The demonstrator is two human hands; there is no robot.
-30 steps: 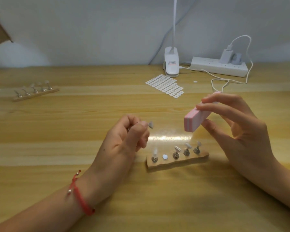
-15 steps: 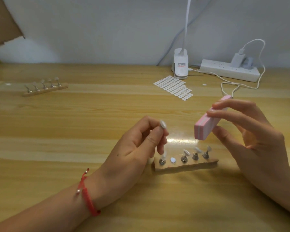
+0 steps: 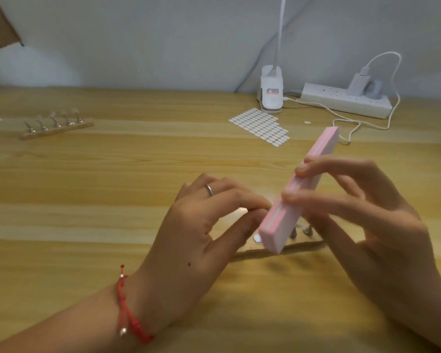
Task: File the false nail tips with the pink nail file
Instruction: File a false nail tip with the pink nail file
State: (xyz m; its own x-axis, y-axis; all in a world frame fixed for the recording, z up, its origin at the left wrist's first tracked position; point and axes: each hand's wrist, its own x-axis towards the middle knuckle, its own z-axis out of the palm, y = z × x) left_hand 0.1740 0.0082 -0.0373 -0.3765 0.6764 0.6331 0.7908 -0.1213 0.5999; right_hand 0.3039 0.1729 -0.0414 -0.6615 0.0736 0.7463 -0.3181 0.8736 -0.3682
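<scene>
My right hand (image 3: 362, 220) grips the long pink nail file (image 3: 298, 192) between fingers and thumb, and the file slants from upper right down to lower left. My left hand (image 3: 204, 225) pinches a small nail tip holder between thumb and forefinger, with its end against the file's left side; the tip itself is hidden. Below the file lies the wooden nail stand (image 3: 301, 247), mostly covered, with a few metal pegs and one bare round spot showing.
A second wooden stand (image 3: 56, 128) with several pegs and tips lies far left. A sheet of white adhesive dots (image 3: 261, 126), a white lamp base (image 3: 271, 94) and a power strip (image 3: 346, 99) with a charger cable sit at the back right.
My right hand has swung the file down and left until it meets the piece in my left hand. My left hand has turned palm down and now covers the tip.
</scene>
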